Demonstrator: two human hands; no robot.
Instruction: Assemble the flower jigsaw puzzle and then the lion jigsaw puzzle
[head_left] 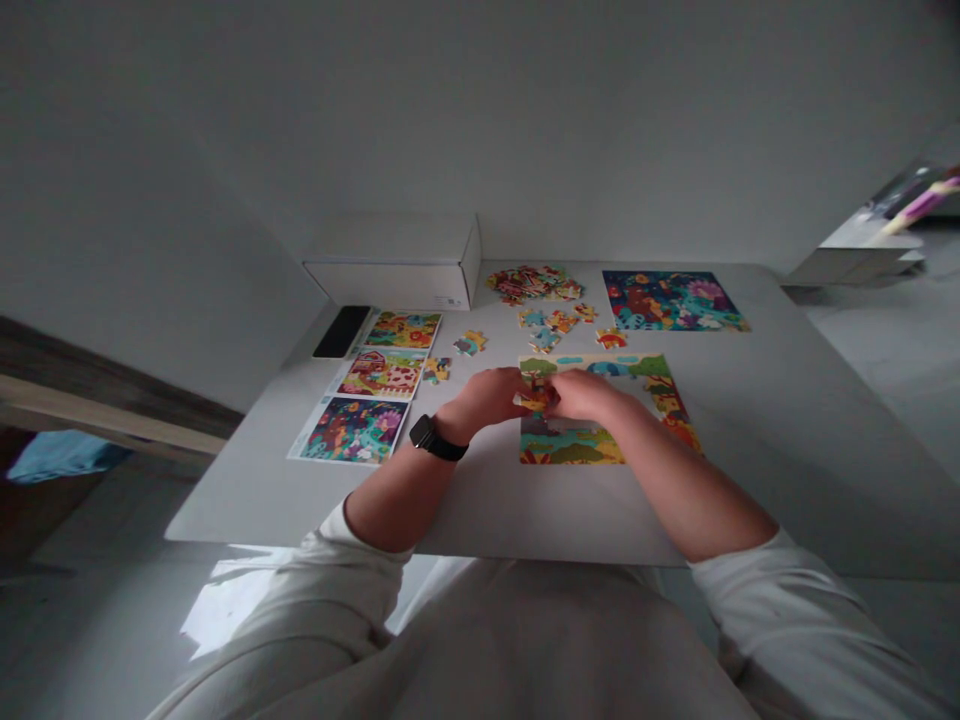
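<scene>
Both my hands meet over the left side of a partly assembled jigsaw puzzle (pixel 574 448), whose joined border pieces frame a bare middle. My left hand (pixel 495 393), with a dark watch on the wrist, pinches an orange and yellow puzzle piece (pixel 534 402) from the left. On that piece's right side, the curled fingers of my right hand (pixel 581 393) close on it too. The fingertips partly hide the piece, and I cannot tell if it is joined to the border. Loose puzzle pieces (pixel 544 340) lie just beyond the puzzle.
A heap of pieces (pixel 534 283) lies at the back beside a white box (pixel 390 283). A finished dark-blue puzzle (pixel 675 300) is at the back right. To the left are a picture sheet (pixel 356 430) and a black phone (pixel 343 332). More pieces (pixel 437 370) lie near the sheet.
</scene>
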